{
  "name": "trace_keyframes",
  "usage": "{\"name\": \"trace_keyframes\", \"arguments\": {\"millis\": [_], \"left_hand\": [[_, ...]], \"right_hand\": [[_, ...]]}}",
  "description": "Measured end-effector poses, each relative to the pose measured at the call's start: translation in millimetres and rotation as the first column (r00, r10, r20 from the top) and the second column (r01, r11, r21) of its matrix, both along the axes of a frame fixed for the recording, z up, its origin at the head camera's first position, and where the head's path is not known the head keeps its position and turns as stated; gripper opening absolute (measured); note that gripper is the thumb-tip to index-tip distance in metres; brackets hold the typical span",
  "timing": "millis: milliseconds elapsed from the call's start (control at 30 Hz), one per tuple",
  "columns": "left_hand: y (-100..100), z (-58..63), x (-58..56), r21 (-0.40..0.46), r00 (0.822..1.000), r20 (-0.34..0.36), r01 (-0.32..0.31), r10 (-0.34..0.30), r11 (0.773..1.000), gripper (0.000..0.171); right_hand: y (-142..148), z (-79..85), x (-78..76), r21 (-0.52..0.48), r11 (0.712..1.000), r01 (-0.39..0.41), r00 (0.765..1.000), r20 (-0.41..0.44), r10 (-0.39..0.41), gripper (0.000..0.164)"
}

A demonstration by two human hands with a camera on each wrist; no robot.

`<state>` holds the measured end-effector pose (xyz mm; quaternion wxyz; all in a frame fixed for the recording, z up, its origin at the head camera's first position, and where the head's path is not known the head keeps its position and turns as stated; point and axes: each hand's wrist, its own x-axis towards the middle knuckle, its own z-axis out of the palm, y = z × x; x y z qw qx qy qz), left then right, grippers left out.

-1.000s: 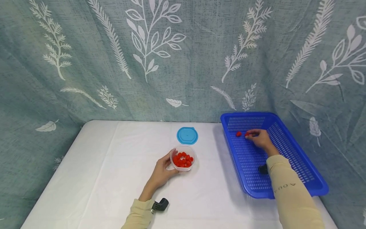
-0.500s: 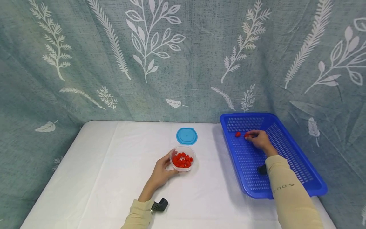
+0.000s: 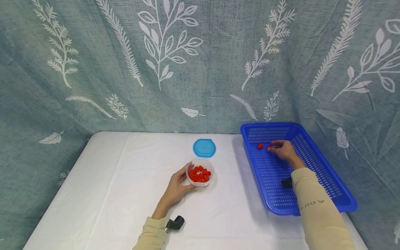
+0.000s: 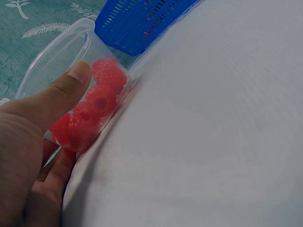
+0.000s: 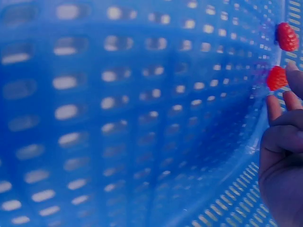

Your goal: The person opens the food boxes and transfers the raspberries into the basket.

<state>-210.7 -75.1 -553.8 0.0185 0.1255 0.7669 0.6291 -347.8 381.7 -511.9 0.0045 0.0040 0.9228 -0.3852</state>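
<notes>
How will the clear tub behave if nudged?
The clear tub probably flexes if squeezed: its see-through wall looks thin. The red berries sit low, so it may slide rather than tip. Tilted, it could spill, since the blue lid is off.

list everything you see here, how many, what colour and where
table: 1, white, lower half of the head view
backdrop cloth: 1, grey-green with white leaf prints, behind and beside the table
tub: 1, clear, near the table's middle, lid off
tub raspberries: about a dozen (overlapping, no exact count), red, in the tub
lid: 1, light blue, flat on the table just beyond the tub
basket: 1, dark blue, right side of the table
basket raspberries: 2, red, toward the basket's far left
wrist cameras: 2, black, one at each wrist
sleeves: 2, beige, one per arm
left hand: 1, bare, holding the tub
right hand: 1, bare, inside the basket, at one raspberry
</notes>
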Motion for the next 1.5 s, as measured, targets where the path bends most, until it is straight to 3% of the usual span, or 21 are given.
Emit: {"name": "trace_keyframes", "arguments": {"millis": [167,333,533,667,833,967,1067,1200,1300,1500], "left_hand": [[1,0.4,0.5,0.007,1.000,0.001,-0.002,0.002,1.000,0.084],[1,-0.6,-0.6,0.009,1.000,-0.006,0.001,0.000,1.000,0.084],[0,-19.0,-8.9,-0.005,1.000,-0.013,-0.012,0.012,1.000,0.086],[-2,-27.4,-13.0,0.003,1.000,-0.018,-0.005,0.005,1.000,0.088],[-4,-29.0,-13.6,0.012,1.000,-0.025,0.014,-0.014,1.000,0.087],[-3,-28.4,-13.1,0.007,0.999,-0.028,0.019,-0.019,1.000,0.086],[-2,-27.9,-12.7,0.010,0.999,-0.030,0.015,-0.015,1.000,0.086],[2,-12.4,-5.1,0.011,1.000,-0.013,-0.009,0.009,1.000,0.084],[4,-0.6,0.8,0.014,1.000,0.000,-0.018,0.018,1.000,0.083],[4,-0.8,1.3,0.024,1.000,-0.009,-0.009,0.009,1.000,0.082]], "right_hand": [[-2,16.5,2.8,0.044,0.999,-0.001,1.000,0.025,0.000,0.049],[-10,45.1,7.6,0.075,0.997,-0.010,1.000,0.020,0.009,0.052],[-35,82.7,21.3,0.055,0.997,-0.046,0.999,0.014,0.045,0.056],[-62,105.9,38.2,0.037,0.994,-0.100,0.995,-0.007,0.100,0.056],[-97,133.3,67.3,0.028,0.987,-0.159,0.987,-0.031,0.160,0.050],[-120,146.1,92.8,0.026,0.981,-0.192,0.977,-0.094,0.193,0.044],[-136,149.3,111.5,-0.028,0.978,-0.209,0.969,-0.143,0.203,0.041],[-158,143.9,132.9,-0.075,0.976,-0.203,0.962,-0.202,0.184,0.035],[-175,132.3,144.5,-0.099,0.979,-0.179,0.956,-0.252,0.149,0.029],[-208,98.7,153.8,-0.192,0.967,-0.164,0.954,-0.280,0.106,0.023]]}}
